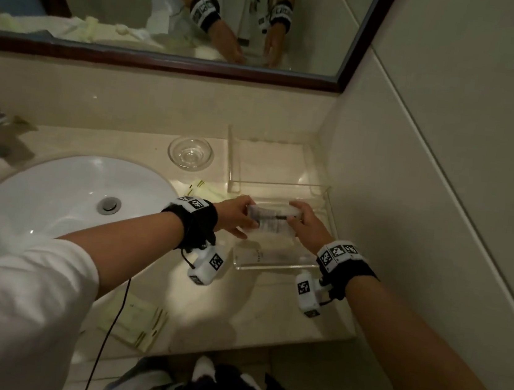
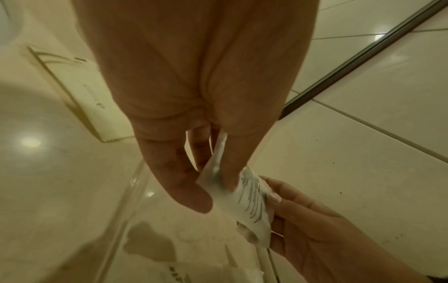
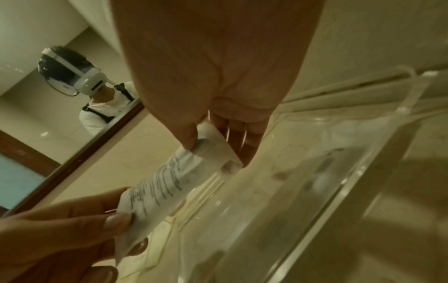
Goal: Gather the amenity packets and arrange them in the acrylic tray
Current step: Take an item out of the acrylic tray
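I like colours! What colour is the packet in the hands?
White with dark printed lines, the packet shows best in the right wrist view.

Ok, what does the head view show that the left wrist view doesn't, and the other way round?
Only the head view shows the sink, the glass dish, the mirror and the pale packets near the counter's front edge. Only the left wrist view shows the left thumb pressed on the packet's end. Both show the left hand and right hand holding one printed packet over the acrylic tray.
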Demonstrator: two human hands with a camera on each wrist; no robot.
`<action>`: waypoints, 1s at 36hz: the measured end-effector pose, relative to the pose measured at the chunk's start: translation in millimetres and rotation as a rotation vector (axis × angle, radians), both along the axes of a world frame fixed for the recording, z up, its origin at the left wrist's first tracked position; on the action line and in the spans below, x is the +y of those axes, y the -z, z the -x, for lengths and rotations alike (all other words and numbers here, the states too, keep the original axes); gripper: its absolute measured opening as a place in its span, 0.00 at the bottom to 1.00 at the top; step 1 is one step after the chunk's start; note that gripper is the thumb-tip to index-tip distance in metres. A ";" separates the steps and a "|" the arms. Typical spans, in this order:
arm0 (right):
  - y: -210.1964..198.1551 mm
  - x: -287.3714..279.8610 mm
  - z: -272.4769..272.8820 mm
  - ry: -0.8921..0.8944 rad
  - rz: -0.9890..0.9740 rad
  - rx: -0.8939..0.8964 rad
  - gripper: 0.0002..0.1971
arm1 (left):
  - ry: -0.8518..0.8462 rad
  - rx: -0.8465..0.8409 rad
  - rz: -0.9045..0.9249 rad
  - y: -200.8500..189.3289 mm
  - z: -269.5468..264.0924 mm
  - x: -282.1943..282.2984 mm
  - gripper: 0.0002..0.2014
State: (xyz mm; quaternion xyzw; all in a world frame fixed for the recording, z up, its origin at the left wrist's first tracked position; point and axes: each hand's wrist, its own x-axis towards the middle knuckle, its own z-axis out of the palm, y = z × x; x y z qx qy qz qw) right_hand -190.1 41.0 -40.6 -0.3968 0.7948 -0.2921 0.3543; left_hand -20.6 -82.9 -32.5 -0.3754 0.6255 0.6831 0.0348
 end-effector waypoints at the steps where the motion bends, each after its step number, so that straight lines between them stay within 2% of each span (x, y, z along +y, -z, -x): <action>1: 0.3 2.0 2.0 0.011 -0.011 -0.005 0.24 | 0.004 0.003 -0.023 0.4 2.6 1.3 0.14; 4: -0.3 6.1 6.3 0.094 -0.027 -0.084 0.23 | 0.007 -0.002 -0.071 1.6 8.9 4.7 0.14; 9: 0.8 10.0 12.5 0.099 -0.093 -0.095 0.10 | -0.047 -0.021 -0.143 2.3 21.0 8.3 0.11; 11: 1.6 10.7 15.1 0.094 -0.095 -0.121 0.10 | -0.061 -0.032 -0.151 3.5 25.5 9.4 0.11; 16: 1.4 9.4 24.1 0.139 -0.056 -0.159 0.17 | -0.083 -0.038 -0.143 8.2 36.2 9.3 0.11; 19: 5.0 6.0 28.7 0.149 -0.110 -0.141 0.17 | -0.071 -0.013 -0.120 10.7 40.5 11.1 0.04; 22: 9.2 2.5 32.2 0.141 -0.211 -0.130 0.19 | -0.034 0.018 -0.102 10.8 43.7 14.5 0.15; 25: 13.9 -0.2 35.6 0.135 -0.260 -0.112 0.20 | -0.067 -0.007 -0.051 9.1 49.5 18.3 0.12; 29: 23.5 -3.2 41.7 0.144 -0.255 -0.123 0.07 | -0.086 -0.103 0.038 10.7 55.9 19.7 0.03; 32: 27.8 -5.2 49.1 0.176 -0.211 -0.066 0.15 | -0.060 -0.155 0.092 13.5 58.7 21.1 0.10; 36: 21.9 -8.9 55.3 0.160 -0.278 0.110 0.14 | -0.011 -0.263 0.212 12.5 64.0 22.8 0.15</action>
